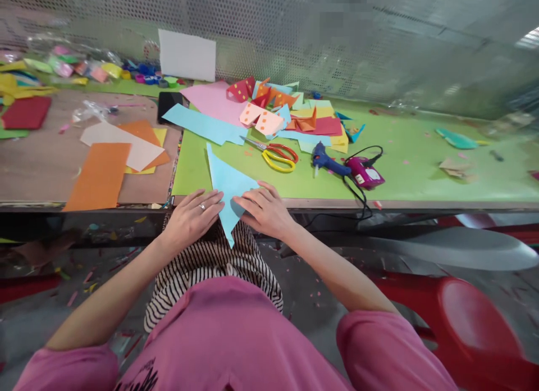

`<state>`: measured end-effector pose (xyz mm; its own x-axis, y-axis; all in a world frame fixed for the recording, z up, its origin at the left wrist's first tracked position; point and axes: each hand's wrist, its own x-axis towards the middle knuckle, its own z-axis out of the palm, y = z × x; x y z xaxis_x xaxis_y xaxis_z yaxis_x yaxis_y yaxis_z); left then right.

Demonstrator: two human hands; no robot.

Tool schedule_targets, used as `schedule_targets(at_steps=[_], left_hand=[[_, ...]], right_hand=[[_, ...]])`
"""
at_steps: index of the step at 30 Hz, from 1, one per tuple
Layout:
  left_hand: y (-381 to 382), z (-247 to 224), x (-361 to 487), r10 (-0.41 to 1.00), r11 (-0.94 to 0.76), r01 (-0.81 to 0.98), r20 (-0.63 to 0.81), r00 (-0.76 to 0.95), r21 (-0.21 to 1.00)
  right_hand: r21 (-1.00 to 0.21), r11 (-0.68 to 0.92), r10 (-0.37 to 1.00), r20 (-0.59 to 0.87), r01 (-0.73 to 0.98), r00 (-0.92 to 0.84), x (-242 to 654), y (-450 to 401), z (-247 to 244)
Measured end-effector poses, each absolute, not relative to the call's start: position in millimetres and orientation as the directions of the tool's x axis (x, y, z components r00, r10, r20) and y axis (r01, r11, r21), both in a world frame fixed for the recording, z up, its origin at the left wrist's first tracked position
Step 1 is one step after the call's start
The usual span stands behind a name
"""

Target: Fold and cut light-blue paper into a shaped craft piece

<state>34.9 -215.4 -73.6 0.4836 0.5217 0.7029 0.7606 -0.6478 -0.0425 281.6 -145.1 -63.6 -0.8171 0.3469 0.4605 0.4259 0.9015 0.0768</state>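
Observation:
A light blue sheet of paper (231, 180), folded into a pointed triangular shape, lies at the table's front edge, its lower tip hanging over my lap. My left hand (194, 214), with a ring on one finger, holds its left edge; the thumb is not clearly visible. At the right edge, my right hand (263, 210) has its fingers closed on the paper. Just beyond the sheet lie scissors (280, 156) with red and yellow handles. A blue glue gun (328, 159) rests to their right.
Folded paper pieces (263, 118) and a light blue strip (202, 124) lie behind the scissors. A dark phone (169, 105) is near them. Orange paper (99, 174) lies left. A purple box (364, 173) with a black cable sits right. A red stool (471, 323) stands below.

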Motion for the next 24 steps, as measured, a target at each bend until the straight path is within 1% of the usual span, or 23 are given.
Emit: schedule_targets(at_steps=[5,8,11,15,17,19,20,21,22,23,24], left_hand=[[-216,-77,35,0.556,-0.627,0.779,0.705,0.440,0.009],[-214,-72,36,0.613,-0.603,0.792,0.690,0.385,0.094],[-211,-69,37,0.662,-0.583,0.792,0.671,0.332,0.183],[-209,-68,37,0.694,-0.578,0.781,0.647,0.318,0.237],[-210,-68,36,0.710,-0.562,0.787,0.636,0.301,0.255],[-211,-66,36,0.750,-0.492,0.819,0.622,0.225,0.297],[-213,-64,36,0.777,-0.436,0.834,0.610,0.158,0.339],[-214,-62,36,0.805,-0.376,0.833,0.588,0.076,0.406],[-215,-59,35,0.834,-0.322,0.802,0.552,-0.012,0.504],[-216,-57,35,0.866,-0.282,0.727,0.493,-0.089,0.626],[-216,-54,35,0.900,-0.252,0.608,0.413,-0.139,0.753]], right_hand=[[0.007,0.914,0.354,0.471,0.405,-0.808,275,-143,-64],[-0.044,0.914,0.374,0.477,0.403,-0.795,273,-140,-61],[-0.083,0.900,0.419,0.441,0.428,-0.794,272,-139,-58],[-0.067,0.890,0.433,0.429,0.451,-0.792,272,-139,-55],[-0.050,0.884,0.433,0.466,0.466,-0.771,271,-139,-53],[-0.029,0.883,0.411,0.532,0.469,-0.740,271,-138,-51],[-0.023,0.886,0.394,0.567,0.464,-0.723,271,-138,-50],[-0.025,0.889,0.381,0.597,0.458,-0.706,271,-138,-49],[-0.033,0.891,0.373,0.622,0.452,-0.689,272,-138,-48],[-0.042,0.893,0.368,0.639,0.447,-0.675,273,-138,-48],[-0.046,0.894,0.365,0.651,0.445,-0.666,274,-139,-47]])
